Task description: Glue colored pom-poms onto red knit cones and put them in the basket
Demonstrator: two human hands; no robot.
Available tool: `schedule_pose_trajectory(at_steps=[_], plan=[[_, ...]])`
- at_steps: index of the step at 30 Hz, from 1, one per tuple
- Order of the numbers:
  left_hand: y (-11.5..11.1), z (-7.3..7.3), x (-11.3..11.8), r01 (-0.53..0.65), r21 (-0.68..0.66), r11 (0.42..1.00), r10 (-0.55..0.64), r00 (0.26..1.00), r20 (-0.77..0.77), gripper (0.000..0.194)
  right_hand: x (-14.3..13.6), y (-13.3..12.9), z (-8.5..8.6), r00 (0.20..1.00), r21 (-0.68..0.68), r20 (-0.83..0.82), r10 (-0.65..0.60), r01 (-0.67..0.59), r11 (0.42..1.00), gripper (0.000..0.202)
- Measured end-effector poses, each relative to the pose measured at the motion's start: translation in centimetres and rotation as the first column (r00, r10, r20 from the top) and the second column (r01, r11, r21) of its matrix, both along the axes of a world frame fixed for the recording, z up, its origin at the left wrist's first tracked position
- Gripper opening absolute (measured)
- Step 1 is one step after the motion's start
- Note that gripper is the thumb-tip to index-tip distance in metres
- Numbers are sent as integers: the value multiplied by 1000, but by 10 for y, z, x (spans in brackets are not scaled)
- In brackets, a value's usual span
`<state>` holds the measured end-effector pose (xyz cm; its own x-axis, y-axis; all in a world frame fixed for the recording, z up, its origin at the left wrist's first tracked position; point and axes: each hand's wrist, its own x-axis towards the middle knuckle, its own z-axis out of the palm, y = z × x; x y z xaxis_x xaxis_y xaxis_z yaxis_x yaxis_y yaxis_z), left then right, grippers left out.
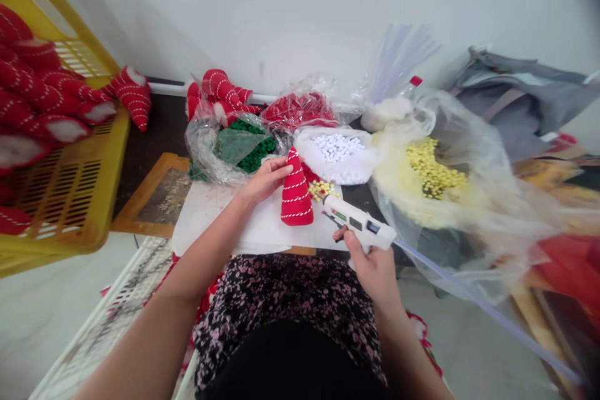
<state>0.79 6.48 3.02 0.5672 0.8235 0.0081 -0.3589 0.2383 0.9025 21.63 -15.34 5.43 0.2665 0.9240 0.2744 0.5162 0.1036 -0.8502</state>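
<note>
My left hand [268,181] pinches a red cone-shaped felt hat [297,197] with white stitched lines near its tip, above white paper [253,234]. Gripped in my right hand [372,265] is a white glue gun [359,222]. Its nozzle points left toward the hat, apart from it, and a long clear glue stick [478,300] trails from its back. Just behind the nozzle lie small yellow pompoms [322,190], with some red ones beside the hat. White pompoms [338,147] fill an open plastic bag beyond the hat.
A yellow crate [105,200] full of red cones stands at left. Bags of green pompoms [248,147], red pieces [300,110] and yellow pompoms [435,169] line the table. A wooden-framed board [164,197] lies left of the paper. Glue sticks [400,59] and a grey bag [515,97] sit behind.
</note>
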Motion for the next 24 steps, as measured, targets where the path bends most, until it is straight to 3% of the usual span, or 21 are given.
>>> schedule_pose_trajectory(at_steps=[4,15,20,24], plan=[[-3,4,0,30,11,1000,-30,999,22,56,1,5,-1,995,-50,-59,82,-85,995,40],[-2,1,-1,29,20,999,-29,1000,3,57,-3,7,-18,993,-52,-112,25,-31,998,43],[-2,2,-1,16,15,1000,-16,1000,13,55,-2,7,-23,998,-70,-59,11,-15,997,43],[-2,2,0,-19,-10,1000,19,1000,13,54,1,1,-22,991,-2,79,-106,107,994,35]])
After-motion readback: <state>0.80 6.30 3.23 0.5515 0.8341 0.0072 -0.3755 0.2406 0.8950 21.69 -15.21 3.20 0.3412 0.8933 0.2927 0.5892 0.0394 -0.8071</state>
